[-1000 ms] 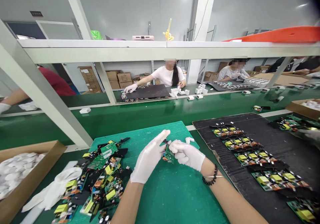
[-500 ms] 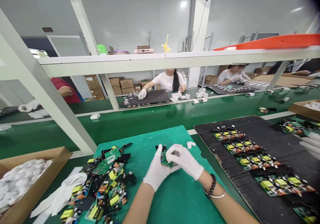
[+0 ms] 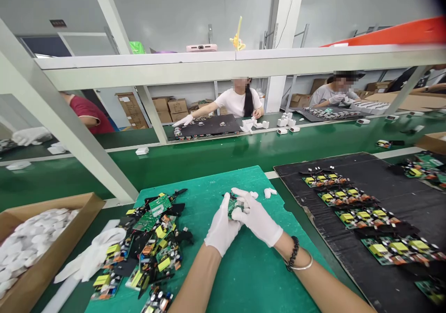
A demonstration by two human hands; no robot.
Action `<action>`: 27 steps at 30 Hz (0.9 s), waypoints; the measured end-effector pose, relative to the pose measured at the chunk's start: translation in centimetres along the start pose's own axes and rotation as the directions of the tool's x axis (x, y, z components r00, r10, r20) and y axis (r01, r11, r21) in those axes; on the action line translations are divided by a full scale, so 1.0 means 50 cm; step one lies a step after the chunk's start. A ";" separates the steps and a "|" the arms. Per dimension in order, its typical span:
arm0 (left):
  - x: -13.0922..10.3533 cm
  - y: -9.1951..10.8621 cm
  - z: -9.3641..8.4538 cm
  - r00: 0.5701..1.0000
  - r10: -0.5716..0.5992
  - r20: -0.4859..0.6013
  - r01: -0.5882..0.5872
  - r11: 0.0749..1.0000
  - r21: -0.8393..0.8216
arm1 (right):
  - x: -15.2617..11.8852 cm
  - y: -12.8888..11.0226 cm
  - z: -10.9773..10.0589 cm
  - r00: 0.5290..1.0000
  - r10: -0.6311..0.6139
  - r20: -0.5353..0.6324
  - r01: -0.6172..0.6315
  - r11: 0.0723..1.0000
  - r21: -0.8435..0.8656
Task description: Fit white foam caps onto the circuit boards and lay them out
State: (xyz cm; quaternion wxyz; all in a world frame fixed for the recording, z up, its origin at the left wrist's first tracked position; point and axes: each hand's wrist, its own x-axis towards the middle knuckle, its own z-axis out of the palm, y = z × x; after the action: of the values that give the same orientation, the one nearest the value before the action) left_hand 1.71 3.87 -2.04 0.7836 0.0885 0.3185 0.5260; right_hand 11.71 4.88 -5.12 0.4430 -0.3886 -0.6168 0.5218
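Note:
Over the green mat (image 3: 244, 276), a small green circuit board (image 3: 232, 205) is held up between my two white-gloved hands. My left hand (image 3: 223, 227) grips it from the left, thumb along its near side. My right hand (image 3: 258, 220) has its thumb and index finger at the board's right side; its fingers hide part of the board. Small white plastic pieces (image 3: 269, 192) lie on the mat just beyond my right hand. Left of my hands is a heap of circuit boards (image 3: 156, 243) with yellow transformers and black sheets.
White gloves (image 3: 92, 252) lie by the heap, beside a carton (image 3: 78, 227) of white parts. To the right, a black board (image 3: 313, 220) carries rows of circuit boards. A green conveyor (image 3: 209, 157) runs behind, under a shelf (image 3: 223, 69). Co-workers sit across.
The view has tilted down slightly. My right hand's fingers have shifted on the board, with the index finger now stretched across its top. Across the conveyor, a co-worker's gloved hand has moved left.

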 end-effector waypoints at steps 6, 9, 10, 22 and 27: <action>-0.010 0.005 0.010 1.000 0.013 -0.010 -0.013 1.000 -0.026 | 0.000 -0.029 -0.009 0.998 0.010 0.062 -0.013 0.999 0.041; -0.011 0.000 0.006 0.998 0.054 0.045 -0.057 0.997 0.059 | 0.000 -0.040 -0.021 0.993 -0.006 0.114 -0.008 0.993 0.116; -0.011 -0.003 0.004 0.994 0.095 0.051 -0.101 0.988 0.118 | 0.000 -0.042 -0.022 0.995 -0.024 0.099 0.010 0.991 0.133; -0.032 -0.002 0.014 0.973 0.201 0.113 -0.226 0.929 0.293 | -0.013 -0.048 -0.008 0.989 -0.141 0.039 0.136 0.985 0.105; -0.033 0.000 0.010 0.987 0.158 0.007 -0.155 0.964 0.217 | -0.008 -0.044 -0.009 0.991 -0.134 -0.010 0.134 0.986 0.103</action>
State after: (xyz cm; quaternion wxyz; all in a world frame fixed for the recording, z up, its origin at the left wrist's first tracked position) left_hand 1.60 2.50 -0.97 0.7236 0.1955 0.3702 0.5488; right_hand 12.22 4.30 -2.96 0.4976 -0.3237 -0.6129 0.5215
